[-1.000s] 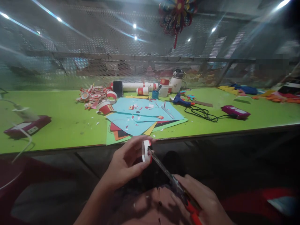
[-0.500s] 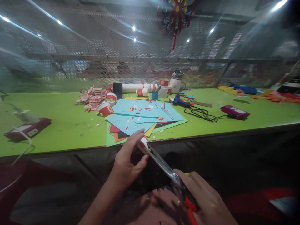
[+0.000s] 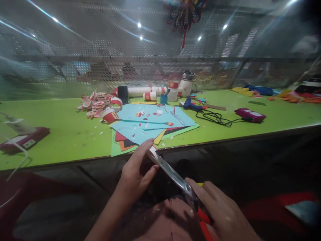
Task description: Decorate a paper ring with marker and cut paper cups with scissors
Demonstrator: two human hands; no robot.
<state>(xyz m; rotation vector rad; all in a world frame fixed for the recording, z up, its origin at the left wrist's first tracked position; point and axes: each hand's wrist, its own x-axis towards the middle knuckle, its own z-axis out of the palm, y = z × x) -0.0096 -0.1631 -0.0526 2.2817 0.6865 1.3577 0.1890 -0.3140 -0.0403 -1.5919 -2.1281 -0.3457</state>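
My left hand (image 3: 137, 171) pinches a small white-and-red paper piece (image 3: 152, 151) just off the table's front edge; the fingers partly hide it. Metal scissors (image 3: 175, 175) with red handles are gripped in my right hand (image 3: 217, 203). Their blades point up and left and look nearly closed, with the tips at the paper piece. Beyond the hands, light blue paper sheets (image 3: 152, 116) lie over other coloured sheets, with small cut scraps on top. A red-and-white paper cup (image 3: 109, 115) leans at the left of the sheets.
On the green table (image 3: 67, 134) sit a heap of paper crafts (image 3: 94, 103), a blue glue gun (image 3: 192, 103) with its black cord, and purple power strips (image 3: 250, 114). A white bottle (image 3: 186, 85) stands at the back before a mesh screen (image 3: 100, 73).
The scissor blades have come closer together across the paper piece, which shows less now. The camera view has shifted slightly; both hands stay nearly in place.
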